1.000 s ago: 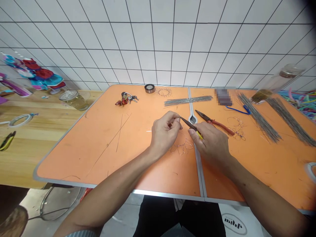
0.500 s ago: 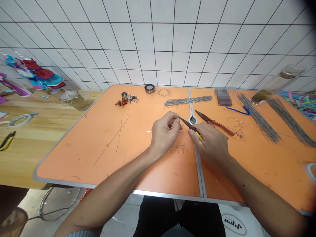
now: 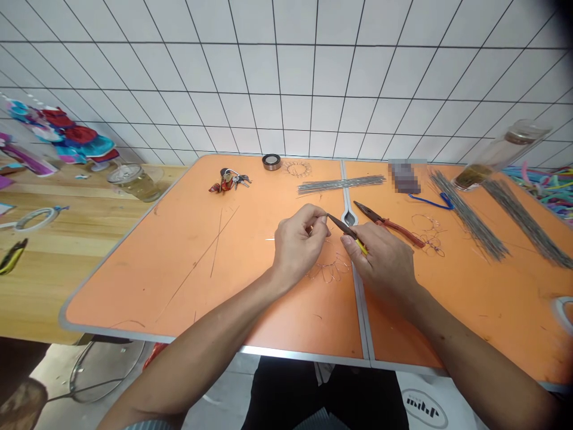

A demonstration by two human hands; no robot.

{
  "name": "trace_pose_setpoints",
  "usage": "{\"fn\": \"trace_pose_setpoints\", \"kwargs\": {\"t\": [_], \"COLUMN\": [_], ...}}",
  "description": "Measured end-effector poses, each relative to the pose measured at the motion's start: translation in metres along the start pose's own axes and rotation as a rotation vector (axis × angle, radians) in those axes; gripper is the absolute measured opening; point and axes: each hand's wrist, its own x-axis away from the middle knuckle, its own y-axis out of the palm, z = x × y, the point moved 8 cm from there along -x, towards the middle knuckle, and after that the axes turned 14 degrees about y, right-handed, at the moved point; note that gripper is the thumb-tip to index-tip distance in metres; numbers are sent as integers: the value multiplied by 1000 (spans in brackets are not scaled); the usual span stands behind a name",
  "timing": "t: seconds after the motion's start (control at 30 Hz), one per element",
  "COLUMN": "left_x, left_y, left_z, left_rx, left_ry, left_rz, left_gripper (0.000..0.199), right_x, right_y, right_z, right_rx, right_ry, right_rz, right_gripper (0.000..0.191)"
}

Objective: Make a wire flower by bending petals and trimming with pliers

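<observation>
My left hand (image 3: pixel 299 243) is closed in a pinch around a thin wire, most of which is hidden by the fingers. Yellow-handled pliers (image 3: pixel 344 226) are wrapped in my right hand (image 3: pixel 384 257), their dark tips touching or almost touching the left fingertips. Beneath the hands, a looped wire piece (image 3: pixel 331 272) lies on the orange table (image 3: pixel 268 316). Red-handled pliers (image 3: pixel 394 226) rest just beyond my right hand, beside more wire loops (image 3: pixel 427 233). A bundle of straight wires (image 3: pixel 342 184) lies farther back.
Keys (image 3: pixel 230 180) and a roll of tape (image 3: pixel 271 162) sit near the back edge. Two wire bundles (image 3: pixel 470 215) and a tilted glass jar (image 3: pixel 499 156) stand at the right. Loose wires (image 3: pixel 216 242) lie at the left; a lidded jar (image 3: pixel 134 181) is on the wooden table.
</observation>
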Motion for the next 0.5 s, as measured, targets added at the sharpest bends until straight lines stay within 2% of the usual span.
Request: {"fn": "trace_pose_setpoints", "kwargs": {"t": [0.5], "left_x": [0], "left_y": [0], "left_z": [0], "left_rx": [-26], "left_ry": [-13], "left_rz": [-8], "left_gripper": [15], "right_x": [-1], "right_y": [-1], "right_z": [-2], "right_rx": [-2], "right_ry": [4], "right_rz": [0], "right_gripper": [37]}}
